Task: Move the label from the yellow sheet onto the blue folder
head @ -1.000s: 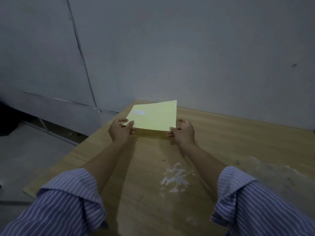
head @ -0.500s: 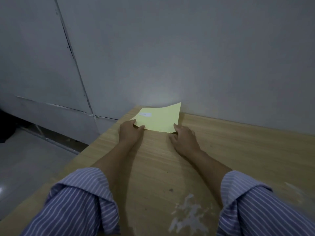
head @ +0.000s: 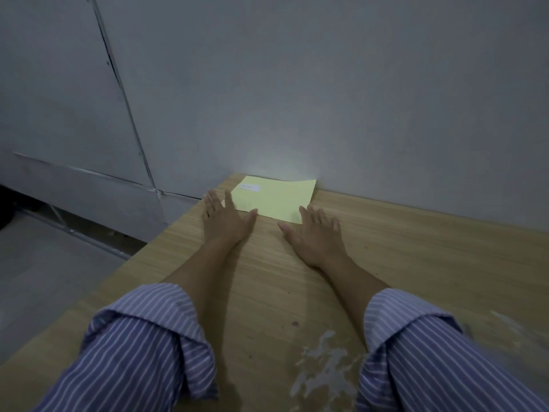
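The yellow sheet (head: 274,197) lies flat on the wooden table (head: 416,263), at its far left corner against the wall. A small white label (head: 250,187) is stuck near the sheet's far left corner. My left hand (head: 224,220) rests palm down at the sheet's near left corner, fingers spread and touching its edge. At the near right corner my right hand (head: 315,233) lies flat too, fingertips at the sheet's edge. Neither hand holds anything. No blue folder is in view.
A grey wall (head: 326,84) rises right behind the sheet. The table's left edge (head: 142,254) drops to a grey floor. White paint stains (head: 323,361) mark the wood near my right sleeve.
The sheet was held up in both hands, then lowered and pushed away from me. It now lies flat by the wall and both hands have let go and opened.
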